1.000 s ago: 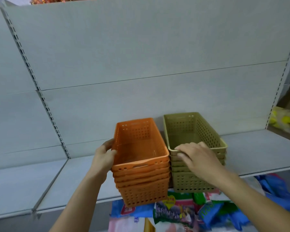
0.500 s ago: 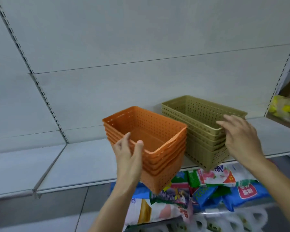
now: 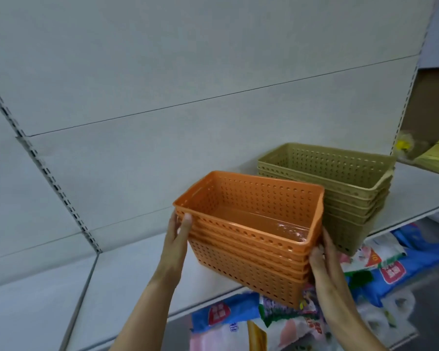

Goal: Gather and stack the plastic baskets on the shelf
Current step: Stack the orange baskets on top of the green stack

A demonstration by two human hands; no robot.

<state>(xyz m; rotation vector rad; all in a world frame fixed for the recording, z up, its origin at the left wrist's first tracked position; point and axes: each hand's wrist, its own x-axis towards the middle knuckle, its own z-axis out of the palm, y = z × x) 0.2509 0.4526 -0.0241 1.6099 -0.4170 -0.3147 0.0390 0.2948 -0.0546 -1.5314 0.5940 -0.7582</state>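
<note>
While both hands (image 3: 178, 239) (image 3: 321, 254) clasp the orange basket stack (image 3: 249, 239), fingers closed on its ends, olive stack (image 3: 340, 188) beside

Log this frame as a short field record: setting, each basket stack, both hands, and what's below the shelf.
setting: grey store shelf
orange basket stack: nested, held at both ends at the shelf's front edge
olive basket stack: nested, on shelf, untouched
left hand: grips orange stack's left end
right hand: grips its right end
below: packaged goods

We had pale grey metal back panels (image 3: 213, 72) behind, slotted uprights (image 3: 48, 173) between bays, and colourful plastic packets (image 3: 380, 269) piled below.
</note>
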